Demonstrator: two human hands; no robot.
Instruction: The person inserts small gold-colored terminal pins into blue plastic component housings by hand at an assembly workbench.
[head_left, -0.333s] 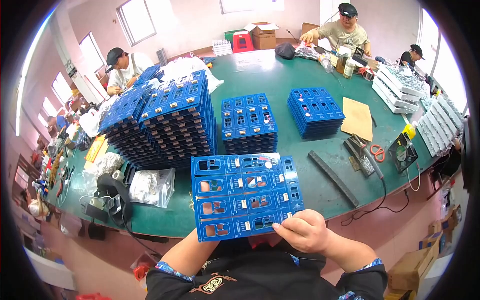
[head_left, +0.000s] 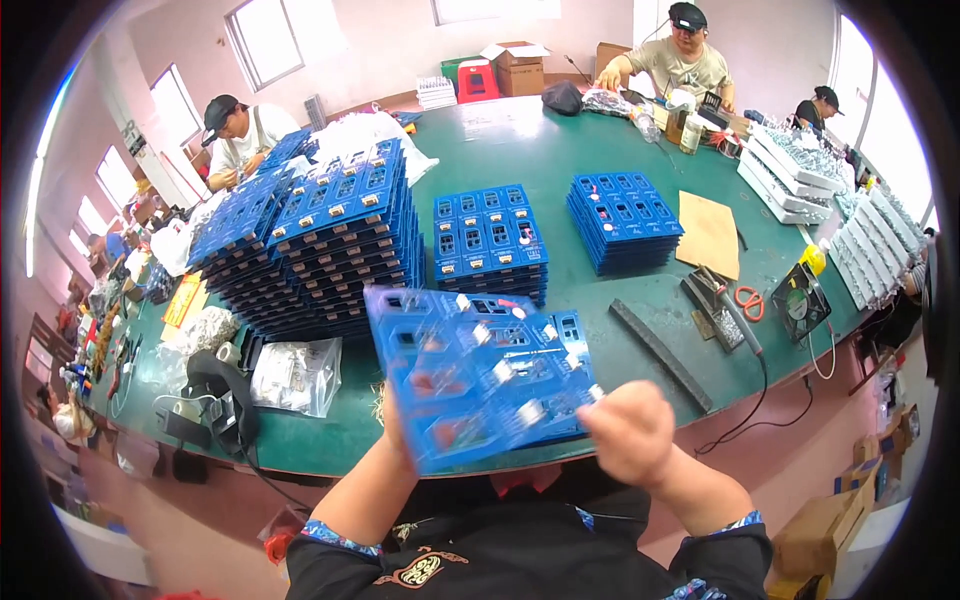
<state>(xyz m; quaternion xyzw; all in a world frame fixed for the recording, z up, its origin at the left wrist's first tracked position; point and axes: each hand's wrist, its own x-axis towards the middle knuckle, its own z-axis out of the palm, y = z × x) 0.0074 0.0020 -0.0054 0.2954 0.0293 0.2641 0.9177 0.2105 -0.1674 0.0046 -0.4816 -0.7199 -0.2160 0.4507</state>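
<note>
A blue circuit board panel (head_left: 470,380) with rectangular cutouts and small white connectors hangs tilted over the table's near edge, smeared by motion. My left hand (head_left: 397,430) grips its left side from beneath; most of the fingers are behind it, with skin showing through the cutouts. At the panel's right edge my right hand (head_left: 635,425) is closed, fingertips pinched at the lower corner, somewhat blurred. Part of another blue panel (head_left: 570,328) shows behind the held one. Just beyond stands a stack of similar blue panels (head_left: 488,235).
Tall panel stacks (head_left: 335,200) rise at left; a lower stack (head_left: 625,215) is at right. On the green table (head_left: 500,140) lie a dark bar (head_left: 660,355), soldering iron (head_left: 735,315), orange scissors (head_left: 750,302), fan (head_left: 803,305) and plastic bag (head_left: 297,375). Co-workers sit across and at left.
The held panel has tilted, its right side rising and its lower left corner swinging right. My right hand has moved slightly right and up with the edge. The view has shifted a little.
</note>
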